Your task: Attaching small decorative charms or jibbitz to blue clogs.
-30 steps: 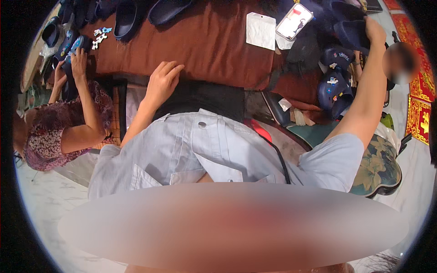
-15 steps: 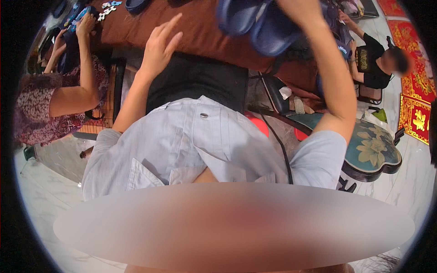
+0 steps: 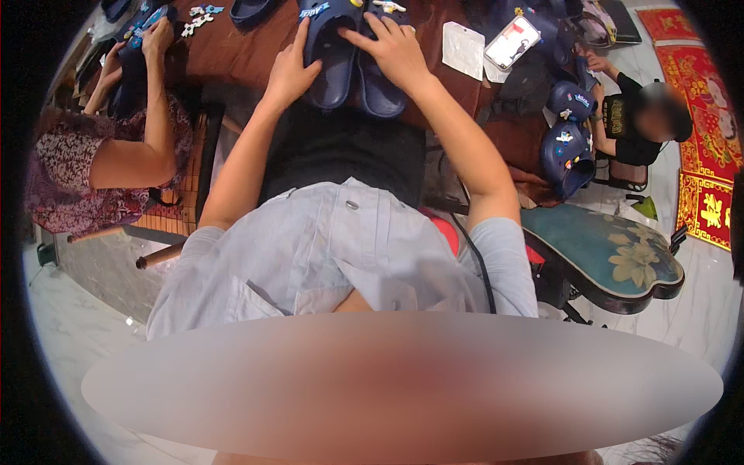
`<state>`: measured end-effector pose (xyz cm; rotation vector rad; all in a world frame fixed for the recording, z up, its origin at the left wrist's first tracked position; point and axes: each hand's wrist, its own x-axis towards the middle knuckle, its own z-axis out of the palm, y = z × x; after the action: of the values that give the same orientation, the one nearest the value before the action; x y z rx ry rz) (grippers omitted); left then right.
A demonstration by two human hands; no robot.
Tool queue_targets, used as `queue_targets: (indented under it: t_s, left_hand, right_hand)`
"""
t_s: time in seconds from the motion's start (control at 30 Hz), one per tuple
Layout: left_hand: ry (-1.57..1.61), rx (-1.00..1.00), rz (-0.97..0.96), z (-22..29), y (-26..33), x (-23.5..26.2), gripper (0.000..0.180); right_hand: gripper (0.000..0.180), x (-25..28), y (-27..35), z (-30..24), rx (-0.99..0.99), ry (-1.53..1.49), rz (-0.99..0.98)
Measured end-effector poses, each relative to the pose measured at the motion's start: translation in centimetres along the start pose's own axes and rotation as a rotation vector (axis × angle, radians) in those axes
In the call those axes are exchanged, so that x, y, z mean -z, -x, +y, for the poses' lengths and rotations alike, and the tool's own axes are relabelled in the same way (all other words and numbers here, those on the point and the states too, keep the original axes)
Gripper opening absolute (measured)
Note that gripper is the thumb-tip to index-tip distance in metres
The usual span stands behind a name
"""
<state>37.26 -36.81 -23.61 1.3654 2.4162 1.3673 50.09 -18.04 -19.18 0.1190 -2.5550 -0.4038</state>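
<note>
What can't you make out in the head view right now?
Head view, clog pair: toes cut off by the top edge.
Head view, pair's right clog: partly hidden by the right hand.
Head view, phone: screen details too small.
Head view, person in black: face hidden by blur.

Probably a home workroom: decorated navy clogs [image 3: 335, 84] on a cloth-covered table [image 3: 221, 58] (red-and-gold banners [image 3: 690, 97] nearby).

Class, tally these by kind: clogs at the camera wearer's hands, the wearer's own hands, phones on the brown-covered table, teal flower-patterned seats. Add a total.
Navy-blue foam clogs at the hands: 2
Wearer's bare hands, left hand and right hand: 2
Rectangular, pale-edged phone: 1
Teal padded seat with pale flowers: 1
Total: 6
</note>
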Motion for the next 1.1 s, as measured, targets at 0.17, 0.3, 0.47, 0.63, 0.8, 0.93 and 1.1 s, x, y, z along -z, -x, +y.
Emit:
queue_targets:
  t_s: [0.17, 0.3, 0.47, 0.63, 0.8, 0.93, 1.1]
  left_hand:
    - [0.034, 0.106, 0.029, 0.0, 0.9, 0.3, 0.088]
    - [0.122, 0.169, -0.052, 0.8, 2.1, 1.2, 0.087]
    - [0.038, 0.116, 0.011, 1.4, 2.5, 0.8, 0.083]
    - [0.078, 0.007, 0.141, 1.9, 1.7, -0.2, 0.078]
    - [0.16, -0.054, 0.276, 3.9, 0.8, 0.0, 0.076]
    - [0.127, -0.077, 0.301, 3.9, -1.6, 1.0, 0.074]
    - [-0.166, 0.0, 0.146, 1.5, -2.9, 0.4, 0.074]
  right_hand:
    - [0.054, 0.0, 2.5, -0.2, -0.172, -0.346, 0.155]
    - [0.053, -0.2, 4.5, 0.0, -0.459, -0.436, 0.262]
    - [0.05, -1.6, 6.0, -0.4, -0.781, -0.607, 0.231]
    - [0.043, -1.5, 5.6, -1.9, -0.983, -0.72, 0.347]
    - [0.048, -0.9, 6.1, -1.5, -0.957, -0.584, 0.569]
    - [0.054, -0.7, 4.4, 0.7, -0.837, -0.482, 0.662]
    - [0.049, -2.8, 3.4, 1.0, -0.825, -0.522, 0.525]
